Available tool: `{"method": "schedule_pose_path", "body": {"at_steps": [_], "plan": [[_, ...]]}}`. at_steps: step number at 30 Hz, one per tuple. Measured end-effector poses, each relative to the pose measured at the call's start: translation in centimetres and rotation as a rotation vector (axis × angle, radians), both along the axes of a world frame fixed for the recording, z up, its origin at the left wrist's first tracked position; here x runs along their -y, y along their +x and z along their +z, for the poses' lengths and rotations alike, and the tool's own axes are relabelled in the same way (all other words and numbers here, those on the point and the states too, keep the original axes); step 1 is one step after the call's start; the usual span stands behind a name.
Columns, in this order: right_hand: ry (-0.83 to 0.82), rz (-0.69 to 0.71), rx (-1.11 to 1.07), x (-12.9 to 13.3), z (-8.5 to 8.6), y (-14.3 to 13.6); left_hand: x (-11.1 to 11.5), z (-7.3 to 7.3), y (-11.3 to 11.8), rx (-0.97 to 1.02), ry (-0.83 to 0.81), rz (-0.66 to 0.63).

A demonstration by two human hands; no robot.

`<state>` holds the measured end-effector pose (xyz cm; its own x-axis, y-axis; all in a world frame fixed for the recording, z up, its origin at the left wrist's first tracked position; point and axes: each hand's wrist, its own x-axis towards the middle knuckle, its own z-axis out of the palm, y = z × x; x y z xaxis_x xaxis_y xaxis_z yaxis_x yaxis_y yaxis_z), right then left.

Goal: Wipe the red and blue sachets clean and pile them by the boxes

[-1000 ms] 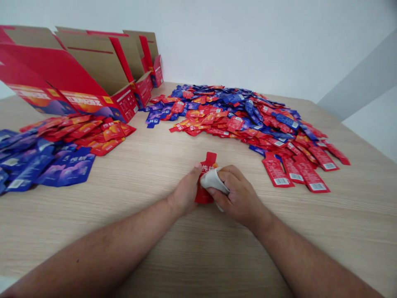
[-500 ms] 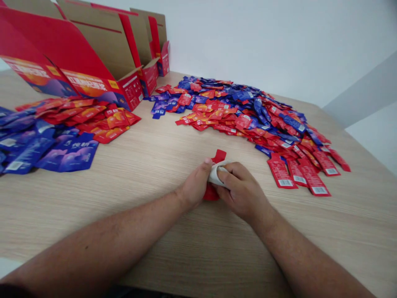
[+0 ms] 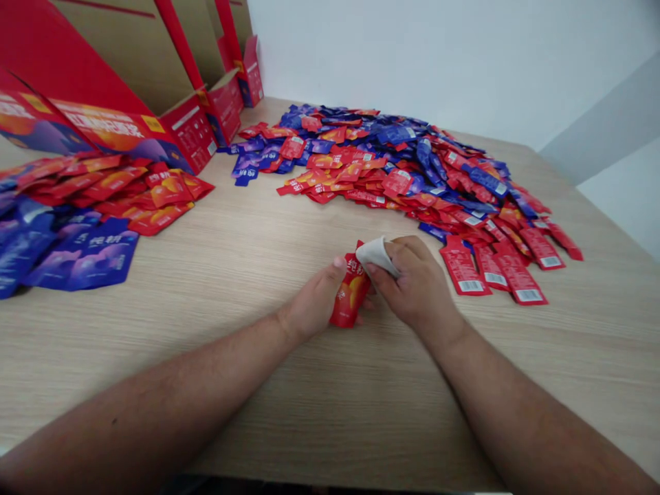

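A red sachet with orange fruit print lies in my left hand, whose thumb presses along its left side while fingertips show behind its right edge. My right hand pinches a folded white cloth, which touches the top right of the sachet. The cloth covers part of the sachet's narrow neck. Both hands are just above the wooden table, near its front middle.
A large heap of red and blue sachets curves across the back and right. Another pile lies at the left, blue ones in front. Open red cartons stand behind it, at the back left. A white wall rises behind the table.
The cloth in my right hand has moved up and right, uncovering the printed front of the red sachet. The view has shifted, so cartons and piles appear further left and higher.
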<state>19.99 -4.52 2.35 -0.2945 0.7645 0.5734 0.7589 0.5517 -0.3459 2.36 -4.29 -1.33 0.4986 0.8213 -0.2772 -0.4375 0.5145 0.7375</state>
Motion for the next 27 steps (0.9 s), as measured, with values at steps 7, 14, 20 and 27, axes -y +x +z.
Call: {"method": "schedule_pose_path", "body": {"at_steps": [7,14,20,27], "plan": [[-0.041,0.018,-0.006,0.1,0.1,-0.3,-0.3,0.7,0.1,0.039,-0.081,-0.003],[-0.028,0.245,0.047,0.3,0.2,-0.6,-0.4,1.1,0.4,0.052,-0.035,0.06],[-0.075,0.362,0.119,0.6,0.3,-0.8,-0.5,2.1,0.3,0.082,-0.111,0.063],[-0.13,0.341,0.165,0.7,0.0,-0.8,-1.3,3.2,0.5,0.033,-0.259,0.109]]}}
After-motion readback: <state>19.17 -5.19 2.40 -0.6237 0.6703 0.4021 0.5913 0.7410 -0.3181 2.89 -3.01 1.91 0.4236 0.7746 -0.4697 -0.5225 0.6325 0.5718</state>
